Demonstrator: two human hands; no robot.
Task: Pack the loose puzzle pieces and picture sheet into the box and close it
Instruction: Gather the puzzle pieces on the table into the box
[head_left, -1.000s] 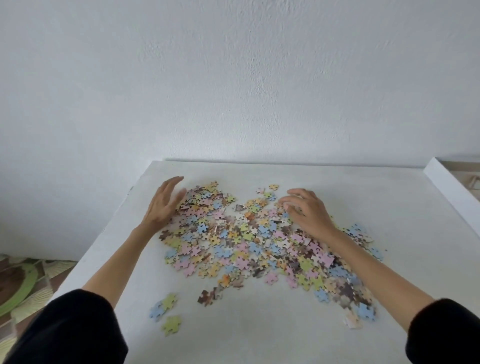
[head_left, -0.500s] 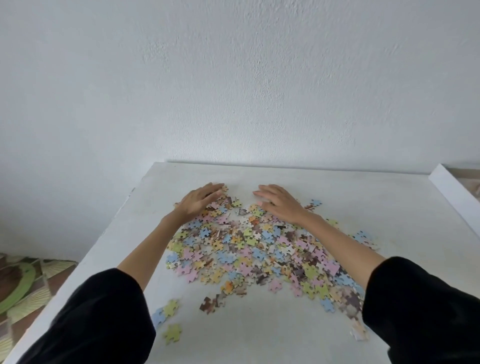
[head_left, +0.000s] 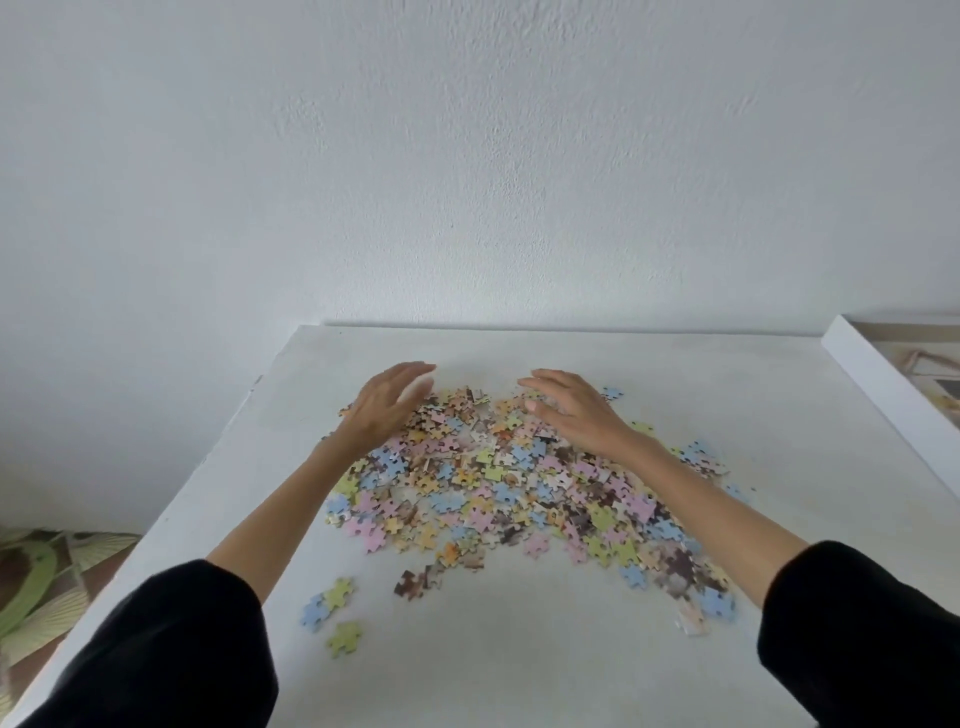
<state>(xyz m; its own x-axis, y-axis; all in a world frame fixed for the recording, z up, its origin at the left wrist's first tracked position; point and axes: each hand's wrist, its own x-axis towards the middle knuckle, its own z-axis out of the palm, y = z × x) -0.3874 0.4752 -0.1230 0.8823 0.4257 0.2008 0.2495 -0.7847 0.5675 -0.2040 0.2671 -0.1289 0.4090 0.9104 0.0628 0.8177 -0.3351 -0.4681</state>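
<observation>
A spread of loose pastel puzzle pieces (head_left: 498, 488) lies across the middle of the white table (head_left: 727, 374). My left hand (head_left: 387, 405) is cupped, fingers apart, at the far left edge of the pile. My right hand (head_left: 576, 410) lies flat on the pile's far right part, fingers extended. Neither hand holds anything. A few stray pieces (head_left: 332, 613) lie apart at the near left. The white box (head_left: 883, 384) shows at the right edge, with a printed picture (head_left: 930, 364) partly visible inside it.
A white wall stands right behind the table's far edge. The table's left edge drops to a patterned floor (head_left: 47, 582). My black sleeves (head_left: 171, 649) fill the near corners.
Both hands have moved from the sides of the pile to its far edge and come closer together. The pieces at the far side look pushed tighter. The camera has shifted slightly.
</observation>
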